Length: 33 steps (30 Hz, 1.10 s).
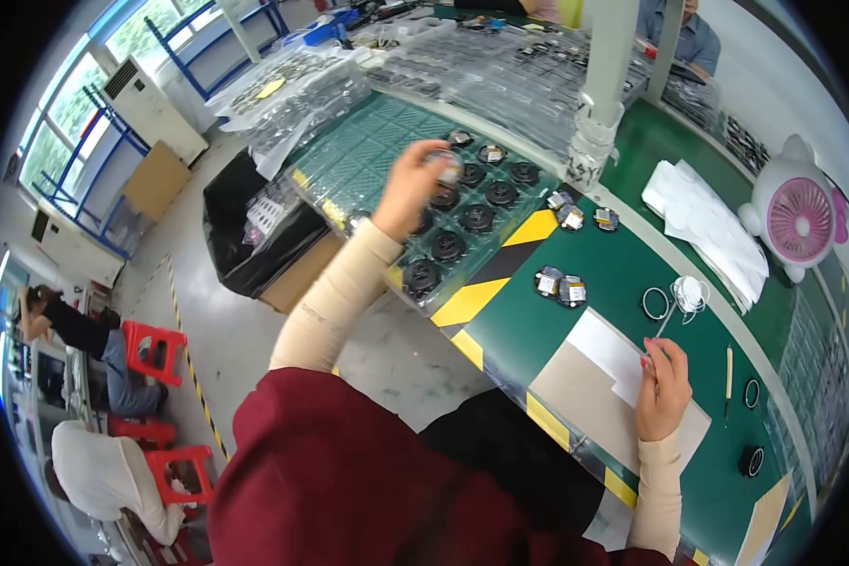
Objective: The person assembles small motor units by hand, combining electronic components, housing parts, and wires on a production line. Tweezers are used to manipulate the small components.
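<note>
My left hand point(413, 189) is raised over a clear blister tray point(349, 151). Its fingers are closed on a small round part point(451, 168), blurred, which looks like the dark discs in the tray. Several black round parts point(478, 218) sit in the tray's pockets. My right hand point(663, 389) hovers above a sheet of brown card point(580, 382) and white paper point(602, 341), its fingers pinched on a slim, thin tool point(668, 319) whose kind I cannot make out. Beyond the card lie loose dark discs with pale labels point(559, 286).
A white cable coil point(690, 294), a ring point(655, 303), a wooden-handled tool point(728, 373) and a black ring-shaped part point(751, 460) lie rightward on the green table. A pink-white fan point(802, 220) stands by white sheets point(703, 226). A post point(606, 85) rises behind. A black-lined box point(245, 236) stands left.
</note>
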Motion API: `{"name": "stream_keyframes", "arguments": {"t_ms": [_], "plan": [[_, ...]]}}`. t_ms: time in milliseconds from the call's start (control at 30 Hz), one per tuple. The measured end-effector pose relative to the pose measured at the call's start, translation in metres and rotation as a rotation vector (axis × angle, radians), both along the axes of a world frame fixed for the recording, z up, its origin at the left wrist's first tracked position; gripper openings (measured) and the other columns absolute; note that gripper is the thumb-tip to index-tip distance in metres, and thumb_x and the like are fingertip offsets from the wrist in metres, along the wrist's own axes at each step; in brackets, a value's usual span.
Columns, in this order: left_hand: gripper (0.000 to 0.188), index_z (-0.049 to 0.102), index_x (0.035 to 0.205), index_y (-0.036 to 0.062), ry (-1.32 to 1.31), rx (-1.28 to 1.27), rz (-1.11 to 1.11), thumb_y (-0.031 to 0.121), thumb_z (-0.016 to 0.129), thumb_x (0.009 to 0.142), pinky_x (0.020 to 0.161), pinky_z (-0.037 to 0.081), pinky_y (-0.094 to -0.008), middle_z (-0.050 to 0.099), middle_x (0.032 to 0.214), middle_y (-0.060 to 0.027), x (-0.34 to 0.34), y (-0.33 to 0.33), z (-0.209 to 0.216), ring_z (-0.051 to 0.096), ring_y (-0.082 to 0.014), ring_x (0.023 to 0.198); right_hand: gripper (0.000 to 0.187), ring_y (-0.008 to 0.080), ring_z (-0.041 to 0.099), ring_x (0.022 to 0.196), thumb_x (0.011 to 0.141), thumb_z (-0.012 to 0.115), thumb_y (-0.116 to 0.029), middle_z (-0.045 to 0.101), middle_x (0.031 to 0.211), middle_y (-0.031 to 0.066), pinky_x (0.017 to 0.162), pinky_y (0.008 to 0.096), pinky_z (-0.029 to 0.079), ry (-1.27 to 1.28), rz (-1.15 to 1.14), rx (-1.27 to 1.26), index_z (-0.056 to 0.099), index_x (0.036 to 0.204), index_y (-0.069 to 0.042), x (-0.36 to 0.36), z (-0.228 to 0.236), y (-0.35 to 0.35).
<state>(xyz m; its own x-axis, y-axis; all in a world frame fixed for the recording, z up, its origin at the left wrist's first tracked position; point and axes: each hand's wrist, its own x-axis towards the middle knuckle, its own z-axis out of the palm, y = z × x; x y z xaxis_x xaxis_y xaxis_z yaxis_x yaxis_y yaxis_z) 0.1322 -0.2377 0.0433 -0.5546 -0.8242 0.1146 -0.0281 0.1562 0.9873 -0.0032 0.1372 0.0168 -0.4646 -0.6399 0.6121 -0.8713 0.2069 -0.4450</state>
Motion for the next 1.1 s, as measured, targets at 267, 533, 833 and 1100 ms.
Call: {"name": "stream_keyframes", "arguments": {"t_ms": [267, 533, 833, 1100], "plan": [[0.03, 0.061, 0.097, 0.0049, -0.396, -0.439, 0.325, 0.018, 0.069, 0.072, 0.065, 0.045, -0.0308, 0.061, 0.083, -0.012, 0.093, -0.084, -0.051, 0.057, -0.0198, 0.071, 0.02, 0.0218, 0.057, 0.075, 0.079, 0.053, 0.008, 0.057, 0.095, 0.0136, 0.061, 0.0251, 0.045, -0.089, 0.04, -0.001, 0.059, 0.097, 0.001, -0.005, -0.009, 0.0], [0.028, 0.067, 0.09, 0.0047, -0.549, -1.217, 0.263, 0.026, 0.069, 0.072, 0.074, 0.044, -0.0373, 0.059, 0.088, -0.0187, 0.093, -0.074, -0.043, 0.057, -0.0329, 0.084, 0.018, 0.0217, 0.057, 0.073, 0.079, 0.055, 0.006, 0.057, 0.092, 0.0142, 0.061, 0.0252, 0.045, -0.053, 0.033, -0.003, 0.059, 0.096, 0.002, -0.007, -0.011, 0.0], [0.023, 0.064, 0.082, 0.0058, -0.322, -1.116, -0.308, 0.028, 0.064, 0.075, 0.066, 0.047, -0.037, 0.059, 0.078, -0.0116, -0.007, 0.089, -0.01, 0.057, -0.0297, 0.074, 0.02, 0.0262, 0.06, 0.068, 0.073, 0.059, 0.005, 0.06, 0.081, 0.0129, 0.058, 0.0293, 0.048, 0.083, 0.118, 0.057, 0.061, 0.092, 0.0, -0.008, -0.009, 0.002], [0.036, 0.06, 0.085, 0.0039, -0.389, -1.17, -0.562, 0.035, 0.07, 0.069, 0.065, 0.045, -0.0378, 0.059, 0.08, -0.0128, -0.063, 0.139, -0.028, 0.057, -0.0309, 0.077, 0.021, 0.0242, 0.06, 0.066, 0.07, 0.059, 0.003, 0.06, 0.08, 0.01, 0.056, 0.0302, 0.048, 0.063, 0.173, 0.156, 0.062, 0.091, -0.002, -0.002, -0.007, 0.006]]}}
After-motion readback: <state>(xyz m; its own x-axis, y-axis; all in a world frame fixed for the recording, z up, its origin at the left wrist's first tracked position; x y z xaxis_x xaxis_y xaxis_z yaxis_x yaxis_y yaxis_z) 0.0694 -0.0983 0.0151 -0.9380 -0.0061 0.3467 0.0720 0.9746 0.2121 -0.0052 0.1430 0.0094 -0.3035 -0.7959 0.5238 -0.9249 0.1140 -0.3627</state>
